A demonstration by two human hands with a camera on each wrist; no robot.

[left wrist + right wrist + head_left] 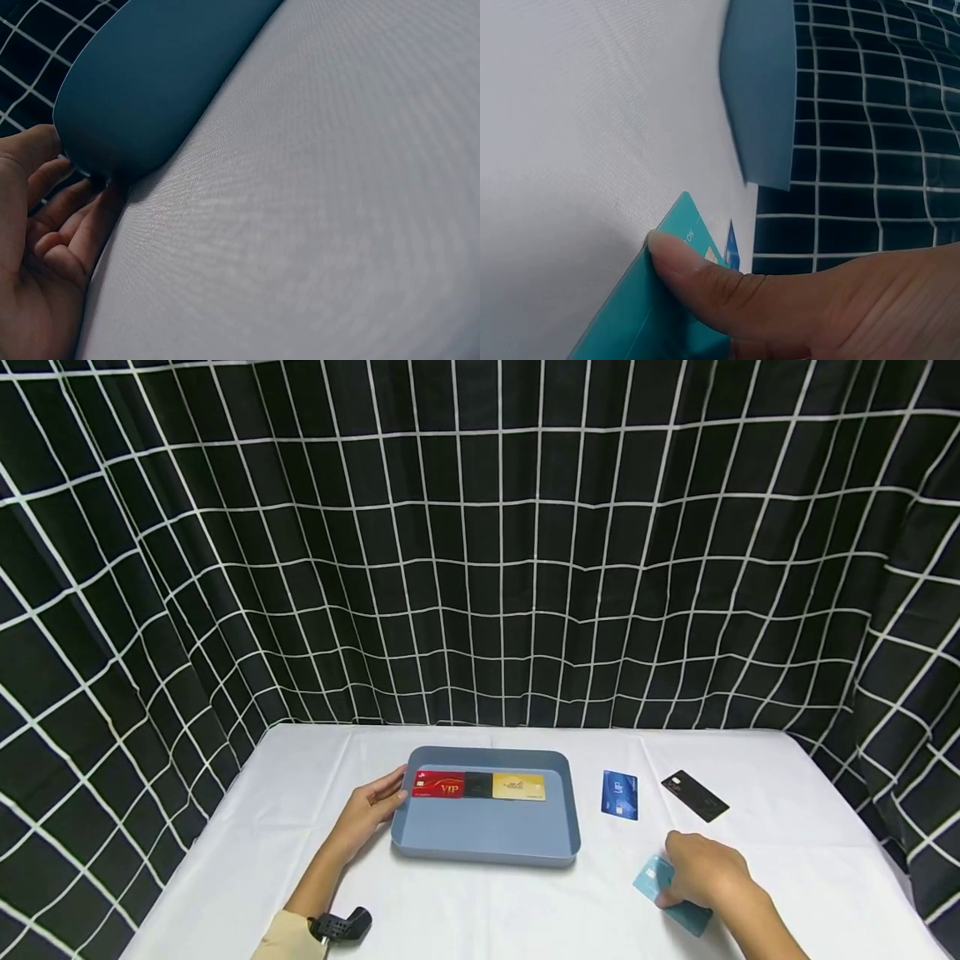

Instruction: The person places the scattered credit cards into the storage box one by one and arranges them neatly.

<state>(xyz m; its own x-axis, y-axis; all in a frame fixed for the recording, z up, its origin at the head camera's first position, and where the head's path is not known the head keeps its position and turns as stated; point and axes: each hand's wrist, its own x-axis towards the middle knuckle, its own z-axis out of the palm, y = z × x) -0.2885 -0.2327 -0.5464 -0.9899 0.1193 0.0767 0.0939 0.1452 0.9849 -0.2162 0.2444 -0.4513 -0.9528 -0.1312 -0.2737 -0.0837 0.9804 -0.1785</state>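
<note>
A blue-grey tray point(487, 839) stands on the table, bearing a red VIP card point(438, 784), a black card point(477, 785) and a gold card point(519, 787) in one row. My left hand point(372, 802) grips its left side; in the left wrist view the thumb is at the rim and the fingers are low against the tray's wall point(142, 90). Over at the right, my right hand point(708, 870) holds a teal card point(651, 875) across its middle, close over the tablecloth. In the right wrist view the thumb point(697, 274) presses the card's long edge; the other fingers are mostly hidden.
A blue card point(619, 795) lies right of the tray, and farther right a black card with a chip point(695, 795) lies at a slant. White cloth covers the table point(315, 760). A black curtain with a white grid point(517, 543) surrounds its back and sides.
</note>
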